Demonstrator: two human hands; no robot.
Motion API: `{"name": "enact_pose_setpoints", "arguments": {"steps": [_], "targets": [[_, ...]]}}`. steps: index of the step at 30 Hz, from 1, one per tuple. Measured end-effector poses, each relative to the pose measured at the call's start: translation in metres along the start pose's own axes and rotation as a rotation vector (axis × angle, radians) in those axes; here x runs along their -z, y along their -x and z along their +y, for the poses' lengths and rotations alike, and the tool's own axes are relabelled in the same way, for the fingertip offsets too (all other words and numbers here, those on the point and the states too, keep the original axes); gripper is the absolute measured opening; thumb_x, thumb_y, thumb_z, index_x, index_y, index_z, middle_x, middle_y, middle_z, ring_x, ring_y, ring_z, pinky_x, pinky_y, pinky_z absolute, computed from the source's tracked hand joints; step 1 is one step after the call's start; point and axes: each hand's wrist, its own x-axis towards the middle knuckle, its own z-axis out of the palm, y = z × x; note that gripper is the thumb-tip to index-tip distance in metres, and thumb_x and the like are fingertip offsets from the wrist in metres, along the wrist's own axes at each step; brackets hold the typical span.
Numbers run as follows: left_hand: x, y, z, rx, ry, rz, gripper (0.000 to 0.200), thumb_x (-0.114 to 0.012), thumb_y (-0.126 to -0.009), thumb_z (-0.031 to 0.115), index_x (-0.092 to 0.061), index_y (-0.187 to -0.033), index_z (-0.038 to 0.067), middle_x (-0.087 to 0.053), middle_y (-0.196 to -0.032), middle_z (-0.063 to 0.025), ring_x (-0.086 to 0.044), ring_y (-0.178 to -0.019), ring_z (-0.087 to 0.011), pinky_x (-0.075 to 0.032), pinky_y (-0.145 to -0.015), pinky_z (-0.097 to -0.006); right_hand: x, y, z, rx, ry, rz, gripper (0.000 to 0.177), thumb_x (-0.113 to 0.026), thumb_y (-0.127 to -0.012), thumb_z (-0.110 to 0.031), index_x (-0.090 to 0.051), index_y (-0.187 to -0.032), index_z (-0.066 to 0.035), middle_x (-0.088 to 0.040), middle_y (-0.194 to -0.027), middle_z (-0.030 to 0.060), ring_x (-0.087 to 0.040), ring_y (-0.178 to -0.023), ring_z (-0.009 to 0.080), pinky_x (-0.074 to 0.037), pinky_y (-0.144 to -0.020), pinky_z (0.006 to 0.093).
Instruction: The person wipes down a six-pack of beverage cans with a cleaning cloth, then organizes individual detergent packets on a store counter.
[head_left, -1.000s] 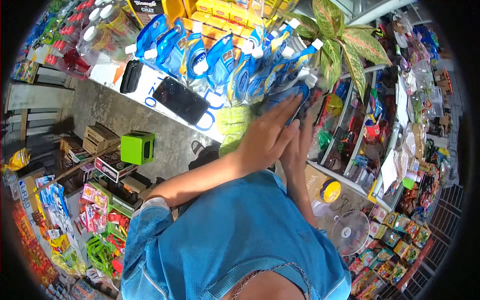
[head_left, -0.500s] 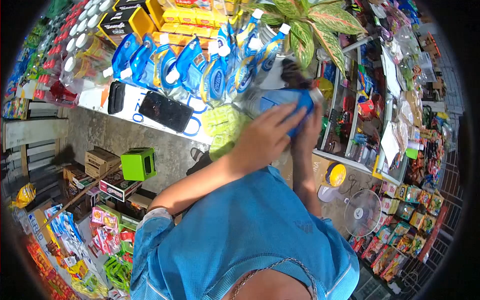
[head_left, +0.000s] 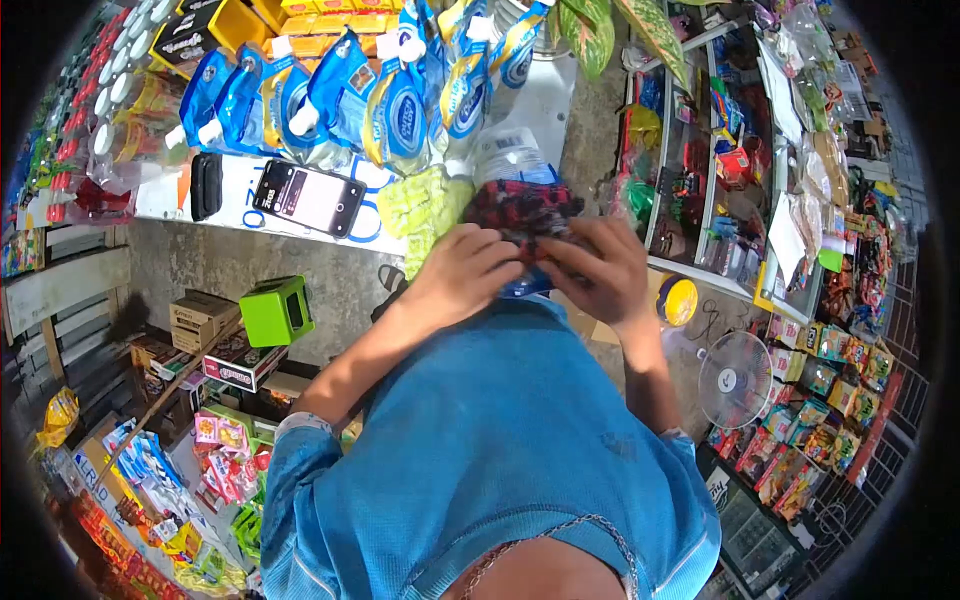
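A blue and clear plastic pouch lies at the counter's edge, its pale end facing away and a blue part showing close to my shirt. A dark red and black checked cloth is bunched over its middle. My left hand is curled at the left side of the pouch, fingertips by the cloth. From the right, my right hand has its thumb and fingers closed on the cloth's near edge. A yellow-green crumpled cloth lies left of the pouch. Upright blue drink pouches with white caps stand behind.
On the white counter lie a phone with a lit screen and a black case. A glass cabinet of goods is at right, near a fan. A green stool stands on the floor at left.
The pouch has turned from lying sideways to pointing away from me. The checked cloth has come from behind it to over it. Both hands have lowered and spread apart. The phone screen now appears lit.
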Motion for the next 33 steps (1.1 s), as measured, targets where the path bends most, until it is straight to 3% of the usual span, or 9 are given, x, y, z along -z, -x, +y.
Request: {"name": "enact_pose_setpoints", "arguments": {"steps": [4, 10, 15, 20, 22, 23, 26, 29, 33], "targets": [[0.011, 0.029, 0.002, 0.177, -0.091, -0.055, 0.043, -0.077, -0.07, 0.028, -0.073, -0.109, 0.009, -0.066, -0.118, -0.0081, -0.058, -0.116, -0.0317, -0.047, -0.099, -0.0498, -0.027, -0.007, -0.005, 0.066, -0.044, -0.087, 0.037, -0.084, -0.079, -0.02, -0.077, -0.116, -0.018, -0.068, -0.11, 0.0067, -0.067, -0.091, 0.0263, -0.052, -0.077, 0.0394], [0.013, 0.043, 0.017, 0.164, -0.104, 0.041, 0.03, -0.077, -0.085, 0.033, -0.076, -0.104, 0.01, -0.064, -0.105, -0.0063, -0.059, -0.103, -0.0277, -0.047, -0.097, -0.0451, -0.029, -0.035, -0.018, 0.063, -0.096, -0.174, 0.041, -0.082, -0.081, -0.018, -0.075, -0.122, -0.02, -0.067, -0.107, 0.0044, -0.066, -0.091, 0.0244, -0.053, -0.077, 0.038], [0.005, 0.055, 0.021, 0.07, -0.159, 0.102, 0.025, -0.08, -0.079, 0.022, -0.078, -0.101, 0.01, -0.067, -0.1, -0.0021, -0.061, -0.093, -0.0212, -0.048, -0.091, -0.0385, -0.042, -0.044, -0.006, 0.302, -0.179, -0.285, 0.032, -0.082, -0.081, -0.018, -0.076, -0.112, -0.019, -0.068, -0.108, 0.0054, -0.067, -0.093, 0.0259, -0.052, -0.079, 0.0402], [0.007, 0.058, 0.024, 0.085, -0.243, 0.108, 0.034, -0.074, -0.074, 0.017, -0.079, -0.108, 0.013, -0.068, -0.103, 0.0003, -0.062, -0.093, -0.0179, -0.049, -0.088, -0.0358, -0.06, -0.058, 0.033, 0.255, -0.131, -0.13, 0.023, -0.084, -0.078, -0.016, -0.077, -0.101, -0.016, -0.069, -0.112, 0.0085, -0.067, -0.097, 0.0296, -0.052, -0.081, 0.0407], [0.01, 0.058, 0.024, 0.103, -0.292, 0.114, 0.031, -0.074, -0.076, 0.017, -0.079, -0.107, 0.014, -0.069, -0.104, 0.0016, -0.063, -0.095, -0.0173, -0.049, -0.09, -0.0359, -0.066, -0.063, 0.031, 0.093, -0.076, 0.039, 0.027, -0.086, -0.076, -0.01, -0.079, -0.102, -0.012, -0.07, -0.112, 0.0105, -0.066, -0.1, 0.0329, -0.052, -0.081, 0.0416], [0.013, 0.058, 0.024, 0.097, -0.34, 0.106, 0.03, -0.074, -0.076, 0.017, -0.079, -0.106, 0.014, -0.069, -0.104, 0.0021, -0.063, -0.095, -0.017, -0.049, -0.091, -0.0361, -0.067, -0.063, 0.026, 0.106, -0.086, 0.036, 0.027, -0.086, -0.076, -0.01, -0.079, -0.102, -0.012, -0.07, -0.112, 0.0105, -0.066, -0.1, 0.0329, -0.052, -0.081, 0.0416], [0.021, 0.059, 0.026, 0.114, -0.383, 0.124, 0.023, -0.068, -0.08, 0.015, -0.074, -0.101, 0.01, -0.068, -0.105, -0.0022, -0.064, -0.099, -0.02, -0.05, -0.096, -0.0381, -0.063, -0.048, 0.004, 0.269, -0.315, -0.277, 0.027, -0.085, -0.077, -0.011, -0.079, -0.104, -0.015, -0.069, -0.108, 0.009, -0.067, -0.095, 0.0312, -0.053, -0.08, 0.0427], [0.028, 0.067, 0.022, 0.182, -0.42, 0.15, 0.024, -0.072, -0.079, 0.015, -0.075, -0.102, 0.011, -0.069, -0.109, -0.0009, -0.064, -0.1, -0.0208, -0.051, -0.095, -0.0392, -0.064, -0.044, -0.014, 0.336, -0.291, -0.263, 0.027, -0.084, -0.078, -0.011, -0.079, -0.104, -0.016, -0.07, -0.105, 0.0085, -0.067, -0.093, 0.0302, -0.053, -0.08, 0.0424], [0.023, 0.068, 0.025, 0.249, -0.447, 0.16, 0.027, -0.077, -0.079, 0.014, -0.076, -0.106, 0.013, -0.069, -0.107, 0.0002, -0.064, -0.098, -0.0204, -0.051, -0.093, -0.0386, -0.072, -0.074, 0.035, 0.255, -0.197, -0.13, 0.023, -0.081, -0.082, -0.011, -0.079, -0.104, -0.015, -0.07, -0.106, 0.0098, -0.068, -0.094, 0.0319, -0.054, -0.079, 0.0412]]}}
